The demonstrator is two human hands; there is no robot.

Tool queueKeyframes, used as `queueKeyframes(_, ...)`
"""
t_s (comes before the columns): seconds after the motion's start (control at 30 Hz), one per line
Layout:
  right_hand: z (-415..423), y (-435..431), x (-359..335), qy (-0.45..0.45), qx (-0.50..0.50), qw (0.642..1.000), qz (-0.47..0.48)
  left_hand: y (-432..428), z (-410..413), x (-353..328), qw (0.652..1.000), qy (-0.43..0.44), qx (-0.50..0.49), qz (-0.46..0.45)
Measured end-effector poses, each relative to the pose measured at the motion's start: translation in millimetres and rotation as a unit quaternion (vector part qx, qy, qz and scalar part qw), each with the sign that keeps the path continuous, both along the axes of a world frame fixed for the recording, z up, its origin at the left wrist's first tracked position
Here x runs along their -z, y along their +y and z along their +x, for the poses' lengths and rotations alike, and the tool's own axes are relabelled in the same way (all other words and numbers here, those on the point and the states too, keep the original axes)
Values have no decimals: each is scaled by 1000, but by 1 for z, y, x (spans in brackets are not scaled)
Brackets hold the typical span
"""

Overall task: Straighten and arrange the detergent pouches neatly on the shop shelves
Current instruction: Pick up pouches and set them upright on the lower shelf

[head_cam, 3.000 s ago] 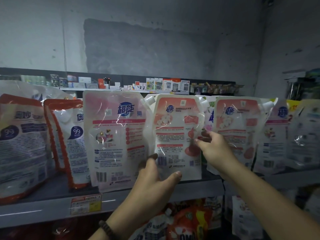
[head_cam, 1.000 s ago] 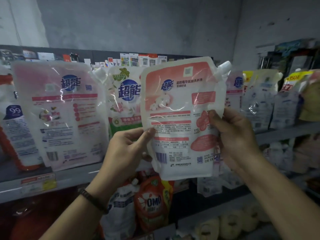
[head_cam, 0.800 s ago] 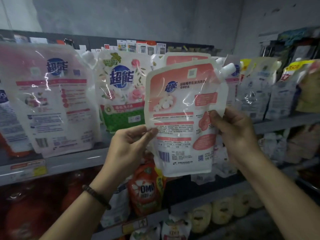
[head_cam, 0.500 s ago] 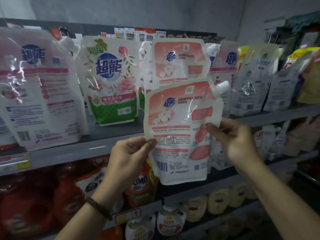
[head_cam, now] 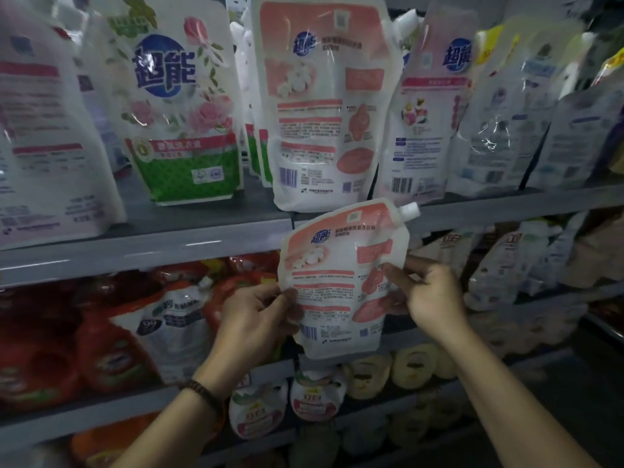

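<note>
Small print on the held pouch (head_cam: 337, 285) is too blurred to read, and the left hand (head_cam: 256, 319) covers part of its left edge. 2 hands pinch this peach-and-white pouch by its sides (spout cap at top right), upright in front of the grey shelf (head_cam: 169, 238) edge, below a matching pouch (head_cam: 324, 106) standing there. The right hand (head_cam: 429, 295) has its thumb on the front. A green rose-print pouch (head_cam: 179, 106) stands further left; red bottles (head_cam: 111, 349) sit beneath, partly behind the left forearm.
</note>
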State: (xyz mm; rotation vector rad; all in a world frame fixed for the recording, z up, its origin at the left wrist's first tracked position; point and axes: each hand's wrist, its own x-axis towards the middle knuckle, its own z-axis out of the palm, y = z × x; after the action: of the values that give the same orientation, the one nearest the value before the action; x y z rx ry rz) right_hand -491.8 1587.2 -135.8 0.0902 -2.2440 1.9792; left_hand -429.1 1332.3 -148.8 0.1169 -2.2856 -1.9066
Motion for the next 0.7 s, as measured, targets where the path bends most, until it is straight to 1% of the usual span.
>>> queueKeyframes(0.13,-17,7,23,-47,-10,998,-28,11,-15,25,998,-45,-31,19)
queueKeyframes(0.23,-30,11,36,-69,-32,997,-26,16,-26,41,997,-60,-38,34)
queueKeyframes(0.3,-39,12,42,-81,-50,995,-23,15,-35,54,997,-59,-37,27)
queueKeyframes(0.43,-53,15,56,-63,-83,995,8,17,-52,76,995,-54,-72,38)
queueKeyframes(0.57,-59,12,69,-63,-124,989,-42,23,-63,91,995,-39,-89,5)
queueKeyframes(0.63,-64,10,79,-69,-124,988,-58,26,-68,98,993,-41,-109,7)
queueKeyframes(0.7,-71,8,87,-79,-116,988,-71,26,-74,108,991,-42,-127,-19)
